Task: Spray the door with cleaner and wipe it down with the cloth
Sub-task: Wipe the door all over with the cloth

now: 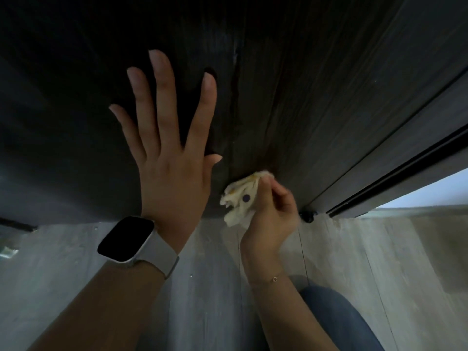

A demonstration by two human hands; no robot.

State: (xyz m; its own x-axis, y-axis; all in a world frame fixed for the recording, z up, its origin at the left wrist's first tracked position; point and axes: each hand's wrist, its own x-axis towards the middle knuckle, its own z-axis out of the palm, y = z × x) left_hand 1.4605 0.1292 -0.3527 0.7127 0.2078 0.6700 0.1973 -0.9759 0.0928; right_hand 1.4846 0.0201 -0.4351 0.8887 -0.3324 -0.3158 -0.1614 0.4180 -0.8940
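Head view, item one: the door (291, 97), dark wood grain, fills the upper frame; its bottom edge meets the pale plank floor (76, 274). We are low, near that edge, with a knee in blue denim (336, 317) at lower right.

Item two: our left hand (172, 153), open and flat, fingers spread, is pressed against the door face; a watch (129, 239) sits on that wrist.

Item three: our right hand (273, 211), closed around the cloth (240, 198), a crumpled pale rag with yellowish marks, held against the door's lowest part, just beside the left hand. A thin bracelet (274, 278) circles this wrist.

Item four: a dark vertical streak (234, 110) on the door above the cloth, possibly a run of cleaner. No spray bottle is in view.

Handling note, our judgement: the step is wiping the bottom strip. We do well to keep the left palm braced, spread the bunched cloth flatter for more contact, stroke along the grain, and catch the streak above before it dries.
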